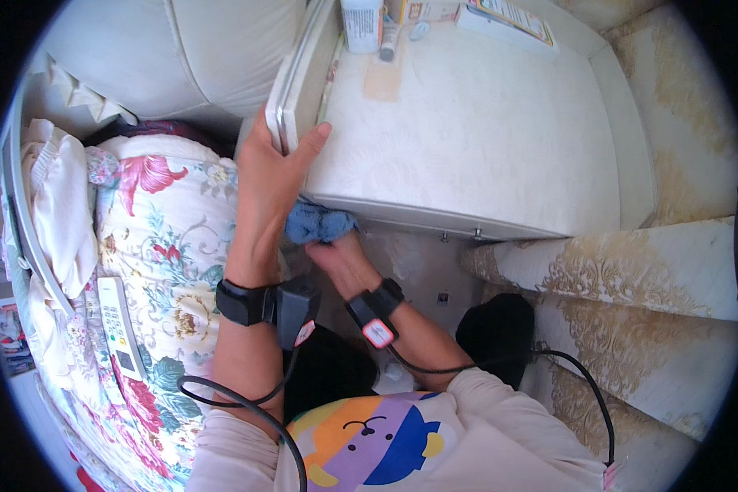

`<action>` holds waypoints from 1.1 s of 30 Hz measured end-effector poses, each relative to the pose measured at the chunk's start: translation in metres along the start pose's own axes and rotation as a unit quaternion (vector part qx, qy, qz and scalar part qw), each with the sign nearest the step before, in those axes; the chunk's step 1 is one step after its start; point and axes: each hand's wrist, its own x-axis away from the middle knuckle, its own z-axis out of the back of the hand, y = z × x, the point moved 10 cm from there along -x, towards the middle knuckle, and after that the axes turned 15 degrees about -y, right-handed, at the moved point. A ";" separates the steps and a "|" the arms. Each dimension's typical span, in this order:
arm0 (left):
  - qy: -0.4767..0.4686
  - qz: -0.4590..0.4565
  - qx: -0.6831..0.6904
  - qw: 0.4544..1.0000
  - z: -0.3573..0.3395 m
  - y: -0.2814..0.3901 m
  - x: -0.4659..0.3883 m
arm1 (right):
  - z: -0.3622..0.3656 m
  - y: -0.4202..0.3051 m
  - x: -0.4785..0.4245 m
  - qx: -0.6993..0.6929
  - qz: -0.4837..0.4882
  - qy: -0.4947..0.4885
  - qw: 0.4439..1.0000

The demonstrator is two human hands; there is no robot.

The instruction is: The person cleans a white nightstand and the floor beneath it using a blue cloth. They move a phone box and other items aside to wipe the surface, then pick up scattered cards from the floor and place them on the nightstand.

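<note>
My left hand (267, 178) grips the near corner of the raised edge panel (292, 92) on a white bedside cabinet (467, 141). The thumb lies on the inner side and the fingers go behind the panel, where they are hidden. Lower down, my right hand (338, 255) holds a blue fluffy cloth (320, 222) against the cabinet's front, just below the top's edge. Most of the right fingers are covered by the cloth. Two small metal knobs (478, 234) stick out from the front, to the right of the cloth.
On the cabinet stand a white bottle (363, 27), a small tube (389, 43) and boxes (507, 27). A bed with a floral cover (184, 258) lies on the left, bearing a remote control (121, 329). Patterned curtains (621, 270) hang on the right. Cables (581, 375) run from both wristbands.
</note>
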 end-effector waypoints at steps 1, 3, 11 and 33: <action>-0.022 0.023 0.017 0.999 -0.001 0.001 0.001 | -0.012 0.001 0.006 0.006 -0.011 0.008 1.000; -0.030 0.066 0.093 0.993 0.006 -0.006 0.002 | -0.043 0.004 0.017 0.028 -0.024 0.014 0.999; 0.035 0.057 0.272 0.960 0.036 -0.003 0.007 | -0.099 0.016 0.037 0.047 -0.078 -0.177 0.980; 0.138 -0.037 0.230 0.963 0.049 0.015 0.024 | -0.242 0.006 0.076 0.925 0.364 -0.085 0.071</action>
